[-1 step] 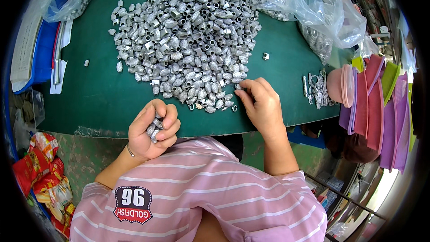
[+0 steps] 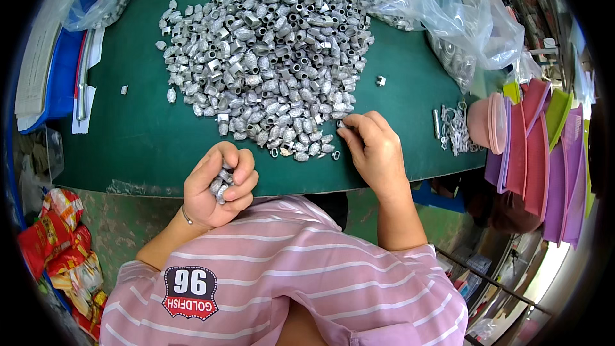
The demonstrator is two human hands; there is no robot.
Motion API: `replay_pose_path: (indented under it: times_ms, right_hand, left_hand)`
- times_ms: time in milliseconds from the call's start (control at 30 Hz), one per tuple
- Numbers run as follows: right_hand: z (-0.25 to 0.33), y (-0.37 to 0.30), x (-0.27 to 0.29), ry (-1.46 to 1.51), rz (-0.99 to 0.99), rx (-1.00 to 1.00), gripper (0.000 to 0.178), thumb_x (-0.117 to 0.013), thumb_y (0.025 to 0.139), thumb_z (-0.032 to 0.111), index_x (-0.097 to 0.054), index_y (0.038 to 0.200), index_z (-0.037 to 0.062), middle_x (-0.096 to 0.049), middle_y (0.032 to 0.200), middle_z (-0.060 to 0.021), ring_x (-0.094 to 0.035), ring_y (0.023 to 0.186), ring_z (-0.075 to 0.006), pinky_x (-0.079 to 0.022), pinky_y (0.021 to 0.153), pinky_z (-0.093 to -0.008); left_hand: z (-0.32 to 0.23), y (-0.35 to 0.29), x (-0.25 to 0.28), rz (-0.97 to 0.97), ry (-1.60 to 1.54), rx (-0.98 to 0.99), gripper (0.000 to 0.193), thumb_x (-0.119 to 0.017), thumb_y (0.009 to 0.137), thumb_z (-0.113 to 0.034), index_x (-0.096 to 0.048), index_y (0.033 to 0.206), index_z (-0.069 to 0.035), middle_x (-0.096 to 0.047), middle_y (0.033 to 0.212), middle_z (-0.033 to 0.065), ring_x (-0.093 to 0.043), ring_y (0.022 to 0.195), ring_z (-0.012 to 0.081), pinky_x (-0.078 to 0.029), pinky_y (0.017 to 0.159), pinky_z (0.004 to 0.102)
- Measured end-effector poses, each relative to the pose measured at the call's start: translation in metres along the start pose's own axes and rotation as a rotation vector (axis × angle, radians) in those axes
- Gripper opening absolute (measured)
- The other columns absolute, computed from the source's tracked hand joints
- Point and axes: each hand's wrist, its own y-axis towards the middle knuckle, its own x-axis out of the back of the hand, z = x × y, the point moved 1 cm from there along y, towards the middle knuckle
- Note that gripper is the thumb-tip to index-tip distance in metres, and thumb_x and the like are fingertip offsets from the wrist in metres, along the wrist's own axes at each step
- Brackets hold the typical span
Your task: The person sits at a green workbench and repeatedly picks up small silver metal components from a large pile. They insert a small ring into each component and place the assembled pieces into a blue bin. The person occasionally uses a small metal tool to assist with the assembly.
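Observation:
A broad heap of small silver-grey metal beads, barrel-shaped and hollow with patterned sides, covers the middle of the green table. My left hand is curled at the near edge, palm partly up, with several of these metal beads gathered in its fingers. At the heap's near right side my right hand pinches one metal bead between thumb and forefinger. The fingertips partly cover that bead. Between the hands, a few small ring-like pieces lie along the heap's near edge.
Clear plastic bags of metal parts stand at the far right. Pale metal pieces lie beside a pink round container and upright purple, pink and green trays. A blue tray with papers sits left. One stray bead lies right.

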Motion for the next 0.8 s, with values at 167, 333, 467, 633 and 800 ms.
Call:
replay_pose_path:
  times_ms: [167,333,467,633,800]
  right_hand:
    - [-0.001,-0.001,0.007,0.219,-0.037,0.063,0.010,-0.069,0.072,0.001,-0.063,0.079,0.0004,-0.057,0.075,-0.0084,-0.055,0.060,-0.0172,-0.043,0.053,-0.0266]
    - [-0.012,-0.012,0.004,0.829,-0.008,-0.063,0.015,-0.063,0.081,0.002,-0.062,0.096,0.0025,-0.057,0.083,-0.0095,-0.051,0.064,-0.0110,-0.038,0.046,-0.0203]
    - [-0.005,-0.009,0.001,1.759,0.041,-0.494,0.026,-0.052,0.090,0.006,-0.052,0.116,0.0025,-0.053,0.091,-0.0105,-0.044,0.061,-0.0093,-0.034,0.042,-0.0175]
    - [-0.018,-0.010,-0.002,2.071,0.155,-0.689,0.018,-0.044,0.094,0.009,-0.051,0.108,0.0004,-0.047,0.085,-0.0089,-0.039,0.059,-0.0091,-0.032,0.040,-0.0172]
    - [-0.018,-0.010,-0.002,2.085,0.140,-0.753,0.014,-0.044,0.094,0.010,-0.051,0.102,0.0011,-0.047,0.083,-0.0086,-0.040,0.059,-0.0093,-0.033,0.040,-0.0173]
  left_hand:
    - [0.000,0.000,-0.001,0.001,0.008,0.001,0.022,-0.043,0.096,-0.025,-0.051,0.097,-0.005,-0.045,0.084,0.0093,-0.038,0.059,0.0094,-0.032,0.043,0.0185]
    - [0.000,0.001,0.000,0.003,0.011,0.002,0.022,-0.043,0.096,-0.025,-0.051,0.097,-0.005,-0.045,0.084,0.0093,-0.039,0.059,0.0094,-0.032,0.043,0.0184]
    - [0.000,0.001,-0.001,-0.008,0.010,0.002,0.022,-0.043,0.096,-0.025,-0.051,0.097,-0.005,-0.045,0.084,0.0092,-0.039,0.059,0.0094,-0.032,0.043,0.0182]
    - [0.000,0.001,0.000,-0.003,0.007,0.002,0.022,-0.043,0.096,-0.025,-0.051,0.097,-0.005,-0.045,0.085,0.0091,-0.039,0.059,0.0094,-0.032,0.043,0.0183]
    - [-0.001,0.000,0.000,0.009,0.024,0.020,0.021,-0.039,0.097,-0.026,-0.045,0.095,-0.006,-0.042,0.084,0.0077,-0.037,0.060,0.0100,-0.032,0.044,0.0197]
